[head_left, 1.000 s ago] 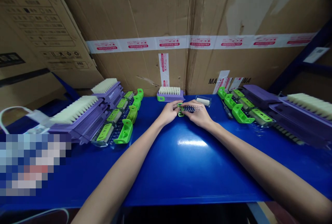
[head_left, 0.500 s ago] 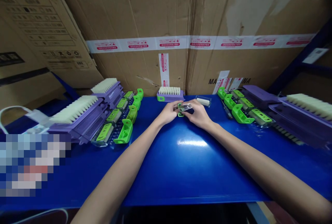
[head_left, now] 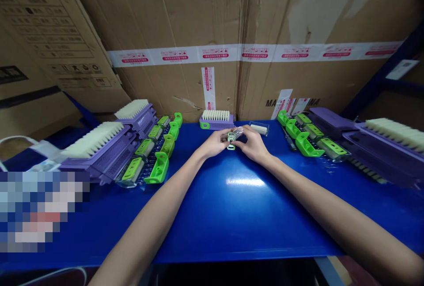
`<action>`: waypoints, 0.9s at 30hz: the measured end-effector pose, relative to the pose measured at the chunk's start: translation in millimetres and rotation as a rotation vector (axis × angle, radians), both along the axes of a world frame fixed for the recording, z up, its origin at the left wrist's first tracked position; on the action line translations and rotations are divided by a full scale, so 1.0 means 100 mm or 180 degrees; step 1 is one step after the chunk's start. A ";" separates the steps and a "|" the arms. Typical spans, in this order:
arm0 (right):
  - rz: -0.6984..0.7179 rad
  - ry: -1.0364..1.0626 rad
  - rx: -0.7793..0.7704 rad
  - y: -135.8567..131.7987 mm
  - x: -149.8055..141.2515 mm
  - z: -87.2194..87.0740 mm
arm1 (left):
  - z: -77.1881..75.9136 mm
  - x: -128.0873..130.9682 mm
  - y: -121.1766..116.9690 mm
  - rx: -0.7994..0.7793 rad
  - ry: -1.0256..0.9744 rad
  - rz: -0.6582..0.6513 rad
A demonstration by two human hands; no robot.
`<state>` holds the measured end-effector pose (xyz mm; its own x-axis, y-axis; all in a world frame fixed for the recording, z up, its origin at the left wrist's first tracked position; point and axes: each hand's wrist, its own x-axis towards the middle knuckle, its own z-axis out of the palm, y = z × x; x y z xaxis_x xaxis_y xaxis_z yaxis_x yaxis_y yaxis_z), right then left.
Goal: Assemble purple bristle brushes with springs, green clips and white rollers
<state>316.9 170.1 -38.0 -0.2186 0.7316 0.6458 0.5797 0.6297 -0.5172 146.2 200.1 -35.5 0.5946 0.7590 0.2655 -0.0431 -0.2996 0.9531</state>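
A coil spring (head_left: 238,133) is pinched between the nearly closed fingertips of the right hand (head_left: 254,143), front-right of the purple brush (head_left: 220,124). A green plastic piece (head_left: 231,147) is held in the closed left hand (head_left: 213,143), in front of the brush. Green brackets (head_left: 159,167) are lined up to its left.

Middle brush (head_left: 217,122) at back | case (head_left: 259,128) to its right | brackets (head_left: 158,169) both sides

Cardboard (head_left: 179,16) behind; blue table (head_left: 245,220), glossy, light-streaked.
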 end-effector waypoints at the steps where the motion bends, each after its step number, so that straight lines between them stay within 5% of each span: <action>1: -0.0026 -0.0002 -0.0019 0.00 0.00 0.00 | 0.00 0.00 0.00 0.0019 0.0025 0.0010; 22: -0.0349 -0.0325 -0.0496 0.07 0.02 0.10 | 0.01 0.05 0.00 -0.0213 0.0181 0.0316; 27: -0.0299 -0.0178 -0.1148 0.09 0.01 0.14 | 0.00 0.04 -0.01 -0.0368 0.0196 0.0322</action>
